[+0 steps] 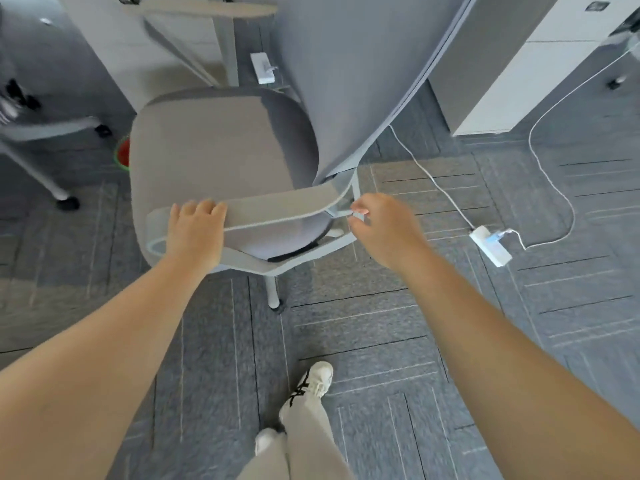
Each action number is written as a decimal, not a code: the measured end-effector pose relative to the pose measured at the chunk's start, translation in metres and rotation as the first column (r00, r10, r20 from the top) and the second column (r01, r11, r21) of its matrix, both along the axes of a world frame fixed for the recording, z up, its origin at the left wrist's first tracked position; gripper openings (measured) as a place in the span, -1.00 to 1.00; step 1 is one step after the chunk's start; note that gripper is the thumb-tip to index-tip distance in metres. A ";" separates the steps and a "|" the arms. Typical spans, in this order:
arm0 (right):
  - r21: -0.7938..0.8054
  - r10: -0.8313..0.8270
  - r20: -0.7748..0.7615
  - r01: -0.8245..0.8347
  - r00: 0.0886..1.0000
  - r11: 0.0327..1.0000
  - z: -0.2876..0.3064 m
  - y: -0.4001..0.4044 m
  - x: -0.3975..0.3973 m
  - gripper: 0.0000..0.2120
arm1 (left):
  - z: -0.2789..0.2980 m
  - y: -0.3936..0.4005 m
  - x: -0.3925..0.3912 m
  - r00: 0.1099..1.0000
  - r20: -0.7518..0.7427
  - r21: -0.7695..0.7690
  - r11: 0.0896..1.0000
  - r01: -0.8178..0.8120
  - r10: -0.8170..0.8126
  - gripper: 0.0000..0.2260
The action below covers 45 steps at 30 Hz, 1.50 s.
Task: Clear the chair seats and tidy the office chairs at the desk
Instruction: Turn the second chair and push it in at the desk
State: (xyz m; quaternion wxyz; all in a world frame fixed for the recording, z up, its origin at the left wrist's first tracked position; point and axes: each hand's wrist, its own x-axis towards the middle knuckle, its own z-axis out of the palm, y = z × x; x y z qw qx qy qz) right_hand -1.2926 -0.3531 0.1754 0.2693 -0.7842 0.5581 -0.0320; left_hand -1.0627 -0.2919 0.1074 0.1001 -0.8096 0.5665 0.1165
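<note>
A grey office chair stands in front of me, its padded seat (214, 147) bare and its tall grey backrest (356, 74) rising at the right. My left hand (195, 230) lies over the near armrest (277, 207), fingers curled on its top edge. My right hand (384, 226) is at the rear of that armrest, where it joins the white frame (341, 216), and its fingers pinch a thin white frame bar. The far armrest (204, 10) shows at the top.
A white power strip (490, 244) with a plugged-in cable lies on the grey carpet at the right. Another power strip (262, 67) sits beyond the chair. Second chair's legs (52, 181) at left; a red and green object (123, 154) behind the seat. White cabinet (512, 74) at upper right.
</note>
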 end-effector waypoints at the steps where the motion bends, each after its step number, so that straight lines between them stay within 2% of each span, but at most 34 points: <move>1: 0.001 0.004 0.005 -0.004 1.000 1.000 0.005 0.007 -0.002 -0.72 | 0.009 0.008 -0.002 0.998 0.001 0.017 0.998 -0.057 0.057 -0.58; 3: 0.000 0.005 0.019 -0.005 1.000 1.000 0.019 0.019 -0.007 -0.71 | 0.030 0.020 -0.012 0.990 -0.052 0.038 0.991 -0.127 0.129 -0.63; 6: -0.018 0.006 0.029 -0.006 1.000 1.000 0.045 0.032 -0.017 -0.70 | 0.066 0.029 -0.037 0.958 -0.233 -0.002 0.985 -0.172 0.166 -0.54; 9: -0.049 -0.005 0.034 0.006 0.999 0.999 0.074 0.038 -0.031 -0.71 | 0.108 0.033 -0.065 0.907 -0.394 -0.107 0.972 -0.210 0.153 -0.46; 14: -0.135 0.008 0.056 0.000 0.998 0.991 0.122 0.023 -0.051 -0.71 | 0.178 0.021 -0.099 0.846 -0.521 -0.326 0.891 -0.316 0.109 -0.41; 19: -0.239 0.112 0.096 -0.087 0.989 0.967 0.150 -0.026 -0.057 -0.62 | 0.229 -0.010 -0.125 0.848 -0.520 -0.536 0.735 -0.415 0.100 -0.38; 22: -0.312 0.214 0.127 -0.165 0.969 0.935 0.165 -0.062 -0.059 -0.59 | 0.255 -0.036 -0.140 0.911 -0.387 -0.659 0.649 -0.381 0.141 -0.35; 25: -0.376 0.287 0.134 -0.219 0.949 0.900 0.183 -0.092 -0.059 -0.51 | 0.269 -0.065 -0.153 0.941 -0.225 -0.619 0.708 -0.340 0.255 -0.37; 27: -0.416 0.346 0.100 -0.277 0.933 0.866 0.194 -0.110 -0.058 -0.41 | 0.269 -0.078 -0.158 0.915 -0.188 -0.568 0.720 -0.398 0.358 -0.42; 32: -0.480 0.452 -0.061 -0.423 0.890 0.768 0.200 -0.145 -0.042 -0.27 | 0.261 -0.071 -0.149 0.842 -0.221 -0.595 0.616 -0.516 0.492 -0.51; 35: -0.484 0.474 -0.119 -0.468 0.872 0.739 0.195 -0.158 -0.034 -0.28 | 0.257 -0.057 -0.143 0.834 -0.226 -0.624 0.582 -0.521 0.504 -0.52; 40: -0.554 0.517 -0.156 -0.508 0.842 0.660 0.190 -0.156 -0.037 -0.48 | 0.251 -0.035 -0.137 0.845 -0.209 -0.668 0.560 -0.490 0.492 -0.50; 45: -0.592 0.485 -0.205 -0.502 0.850 0.630 0.189 -0.133 -0.062 -0.49 | 0.242 -0.017 -0.157 0.882 -0.178 -0.721 0.552 -0.419 0.436 -0.44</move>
